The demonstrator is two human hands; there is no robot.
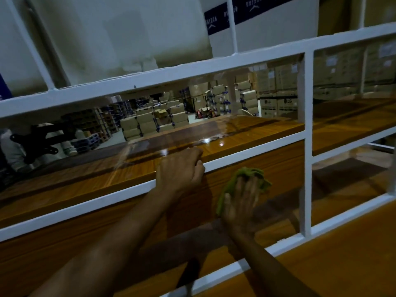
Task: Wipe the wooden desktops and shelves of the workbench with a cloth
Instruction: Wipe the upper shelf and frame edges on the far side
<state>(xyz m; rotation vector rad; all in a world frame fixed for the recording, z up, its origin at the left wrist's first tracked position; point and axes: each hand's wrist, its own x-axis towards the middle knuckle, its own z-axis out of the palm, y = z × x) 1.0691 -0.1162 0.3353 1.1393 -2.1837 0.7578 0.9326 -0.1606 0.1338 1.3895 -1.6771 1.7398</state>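
Observation:
The workbench has glossy orange-brown wooden shelves in a white metal frame [308, 146]. My left hand [182, 168] curls over the white front rail of the upper wooden shelf [246, 133], gripping it. Below that, my right hand [240, 202] lies flat, fingers spread, pressing a green cloth [246, 174] onto the lower wooden shelf [272, 163]. The cloth bunches out above and to the right of the fingers. The wooden desktop [342, 258] runs along the bottom right, in front of the frame.
A white upright post [305, 211] stands just right of the cloth. A black bracket [34, 142] sits at the left behind the shelf. Stacked cardboard boxes [150, 123] fill the warehouse beyond. Large white cartons [267, 24] rest on the top rack.

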